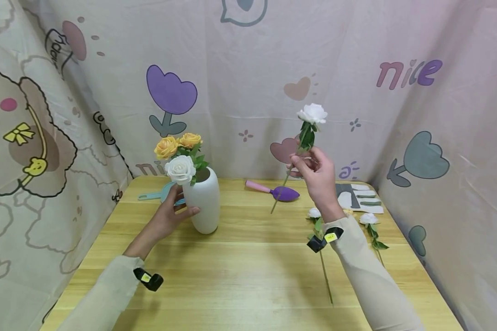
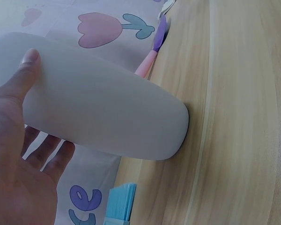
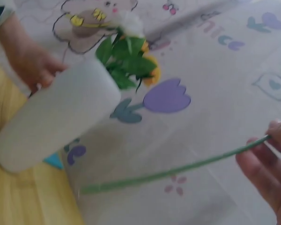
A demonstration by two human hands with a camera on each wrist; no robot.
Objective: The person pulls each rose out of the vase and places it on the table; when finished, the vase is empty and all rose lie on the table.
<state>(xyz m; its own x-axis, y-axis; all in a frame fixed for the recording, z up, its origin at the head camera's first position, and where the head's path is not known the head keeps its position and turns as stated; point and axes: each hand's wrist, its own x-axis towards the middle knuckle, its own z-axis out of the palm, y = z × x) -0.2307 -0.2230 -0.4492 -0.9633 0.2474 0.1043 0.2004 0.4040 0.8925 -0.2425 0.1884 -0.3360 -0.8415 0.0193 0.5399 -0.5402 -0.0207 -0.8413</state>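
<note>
White rose (image 1: 307, 137) held up right of vase (image 1: 206, 202), well apart from it, bloom upward, stem slanting down toward vase. Right hand (image 1: 318, 177) pinches stem between thumb and fingers. Vase upright on wooden table (image 1: 248, 271); left hand (image 1: 171, 214) wrapped round its left side, thumb on near face. In vase mouth: two yellow roses (image 1: 166, 147), white bloom (image 1: 180, 169). Behind vase, to right: purple trowel (image 1: 286, 193); to left, partly hidden: light-blue brush (image 1: 149, 196). Farther right of vase: loose white roses (image 1: 369, 219), white-and-grey glove (image 1: 347, 199).
</note>
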